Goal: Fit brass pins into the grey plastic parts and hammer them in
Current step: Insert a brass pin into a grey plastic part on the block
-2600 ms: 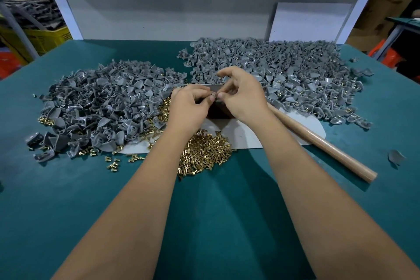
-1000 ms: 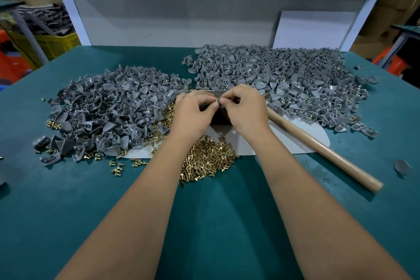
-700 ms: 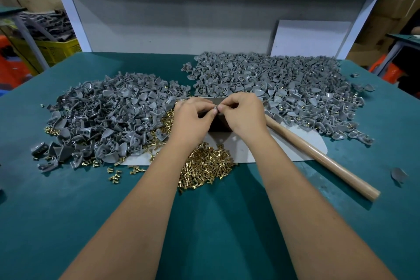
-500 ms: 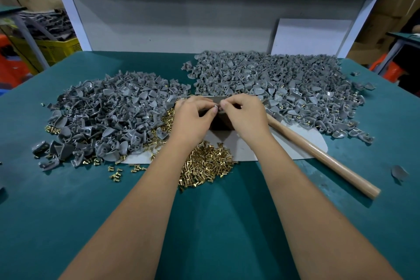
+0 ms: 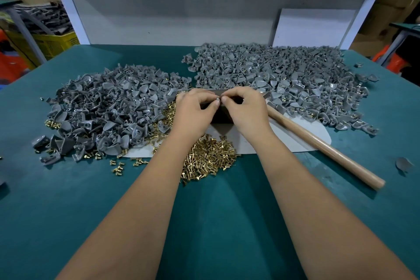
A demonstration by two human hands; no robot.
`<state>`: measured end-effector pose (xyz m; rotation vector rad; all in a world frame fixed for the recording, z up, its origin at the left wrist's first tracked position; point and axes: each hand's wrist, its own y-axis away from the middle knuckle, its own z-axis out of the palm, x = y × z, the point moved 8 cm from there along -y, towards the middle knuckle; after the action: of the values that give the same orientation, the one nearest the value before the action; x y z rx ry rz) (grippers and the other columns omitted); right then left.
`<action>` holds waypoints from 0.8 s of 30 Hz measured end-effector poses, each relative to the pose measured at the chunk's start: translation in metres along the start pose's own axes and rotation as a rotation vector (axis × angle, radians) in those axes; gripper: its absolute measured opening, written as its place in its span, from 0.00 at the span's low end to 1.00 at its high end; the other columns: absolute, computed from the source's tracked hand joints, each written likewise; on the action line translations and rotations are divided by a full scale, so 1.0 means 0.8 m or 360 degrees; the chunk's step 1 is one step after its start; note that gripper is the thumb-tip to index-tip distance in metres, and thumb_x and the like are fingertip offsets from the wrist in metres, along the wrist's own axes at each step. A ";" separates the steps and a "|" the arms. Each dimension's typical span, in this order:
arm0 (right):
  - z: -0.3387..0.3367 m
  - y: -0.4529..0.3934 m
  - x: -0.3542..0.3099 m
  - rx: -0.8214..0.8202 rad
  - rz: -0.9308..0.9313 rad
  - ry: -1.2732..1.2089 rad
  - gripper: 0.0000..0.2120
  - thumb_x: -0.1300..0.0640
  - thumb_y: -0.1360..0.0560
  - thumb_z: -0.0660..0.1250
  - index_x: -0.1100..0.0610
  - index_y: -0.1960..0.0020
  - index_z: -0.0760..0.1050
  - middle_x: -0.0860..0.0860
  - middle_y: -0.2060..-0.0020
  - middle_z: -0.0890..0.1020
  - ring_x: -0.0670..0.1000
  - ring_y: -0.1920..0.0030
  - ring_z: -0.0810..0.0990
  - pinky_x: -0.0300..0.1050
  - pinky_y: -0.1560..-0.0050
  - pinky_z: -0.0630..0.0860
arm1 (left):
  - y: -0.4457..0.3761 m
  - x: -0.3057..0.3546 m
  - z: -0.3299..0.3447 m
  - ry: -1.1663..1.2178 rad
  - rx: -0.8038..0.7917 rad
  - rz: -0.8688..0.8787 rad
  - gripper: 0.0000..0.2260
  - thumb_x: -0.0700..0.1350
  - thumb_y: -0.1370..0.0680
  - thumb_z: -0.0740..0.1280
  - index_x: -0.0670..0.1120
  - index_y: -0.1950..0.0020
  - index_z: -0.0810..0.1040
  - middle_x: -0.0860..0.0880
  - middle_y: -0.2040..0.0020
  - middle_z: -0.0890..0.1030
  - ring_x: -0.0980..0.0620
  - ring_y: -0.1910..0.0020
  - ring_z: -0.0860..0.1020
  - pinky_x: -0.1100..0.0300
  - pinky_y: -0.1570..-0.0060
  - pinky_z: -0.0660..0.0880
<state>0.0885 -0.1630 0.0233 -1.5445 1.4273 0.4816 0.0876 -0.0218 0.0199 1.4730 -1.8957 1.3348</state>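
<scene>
both hands meet over a dark block (image 5: 221, 114) at the middle of the teal table (image 5: 68, 200). the left hand (image 5: 194, 112) and right hand (image 5: 244, 109) have fingers curled, thumb and forefinger tips pinched together on one small grey plastic part (image 5: 217, 99); it is too small to tell whether a pin is seated in it. the brass pins (image 5: 208, 158) lie in a loose heap just below the wrists, short, shiny, with flared heads; strays are scattered to the left. a left pile of grey parts (image 5: 109, 111) and a larger right pile of grey parts (image 5: 284, 79) flank the hands; parts are matte, moulded, with curved shell faces and bored lugs, and brass glints show among the right pile. a hammer handle (image 5: 325, 149), smooth pale wood, lies diagonally beside the right forearm, its head hidden behind the right hand. a white sheet (image 5: 302, 136) lies under the block and handle. the near table edge zone between the forearms is bare cloth; a lone grey part (image 5: 403, 163) sits near the right edge.
</scene>
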 end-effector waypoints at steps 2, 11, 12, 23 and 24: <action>-0.001 0.000 0.001 0.0031 -0.0001 0.0029 0.04 0.59 0.26 0.69 0.56 0.54 0.83 0.47 0.57 0.81 0.45 0.54 0.76 0.25 0.59 0.65 | 0.000 0.001 0.000 -0.0004 0.0000 0.0006 0.07 0.42 0.22 0.70 0.43 0.46 0.85 0.48 0.46 0.81 0.47 0.41 0.76 0.44 0.33 0.67; -0.001 -0.001 0.002 0.0075 0.0010 0.0018 0.06 0.60 0.27 0.71 0.50 0.60 0.81 0.41 0.63 0.80 0.43 0.58 0.77 0.32 0.59 0.69 | 0.001 0.003 -0.002 -0.0040 0.0003 -0.0014 0.07 0.42 0.23 0.70 0.44 0.48 0.85 0.52 0.49 0.79 0.46 0.40 0.75 0.45 0.33 0.67; -0.001 -0.001 0.002 0.0071 0.0013 0.0030 0.05 0.60 0.27 0.71 0.50 0.60 0.81 0.42 0.62 0.80 0.44 0.57 0.77 0.35 0.58 0.70 | 0.001 0.003 -0.002 -0.0042 0.0005 -0.0011 0.07 0.42 0.23 0.70 0.44 0.48 0.85 0.51 0.49 0.80 0.46 0.40 0.75 0.45 0.33 0.67; 0.001 0.001 -0.004 0.0076 0.0008 0.0161 0.07 0.58 0.26 0.69 0.48 0.61 0.79 0.46 0.61 0.82 0.48 0.58 0.78 0.45 0.57 0.75 | 0.001 -0.002 0.001 -0.0058 0.0036 -0.0063 0.08 0.43 0.22 0.70 0.43 0.46 0.85 0.47 0.44 0.81 0.44 0.38 0.73 0.46 0.33 0.67; 0.001 0.003 -0.004 0.0077 -0.0024 0.0133 0.06 0.59 0.26 0.69 0.50 0.60 0.80 0.45 0.60 0.82 0.48 0.55 0.78 0.46 0.54 0.75 | 0.002 -0.002 0.001 -0.0066 0.0025 -0.0064 0.08 0.43 0.22 0.70 0.44 0.45 0.85 0.47 0.44 0.81 0.44 0.38 0.73 0.46 0.33 0.67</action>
<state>0.0857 -0.1602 0.0245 -1.5514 1.4797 0.3748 0.0873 -0.0219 0.0174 1.5498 -1.8752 1.3138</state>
